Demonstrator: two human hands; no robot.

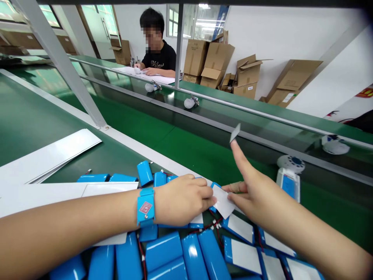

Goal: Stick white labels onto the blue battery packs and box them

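My left hand, with a blue wrist strap on it, is closed with its fingertips pinching the left edge of a white rectangular pad. That pad lies over a blue shrink-wrapped battery pack, mostly hidden beneath it. My right hand has its thumb and lower fingers closed on the pad's right edge. Its index finger points up, with a small grey-white square piece stuck to the tip. Below both hands lie several blue battery packs with red and black wires; some at the right carry white pads.
White sheets are stacked at the left. Beyond a pale rail runs a green conveyor belt, with a white device holding a blue pack at right. More white devices sit farther back. Across, a person works near cardboard boxes.
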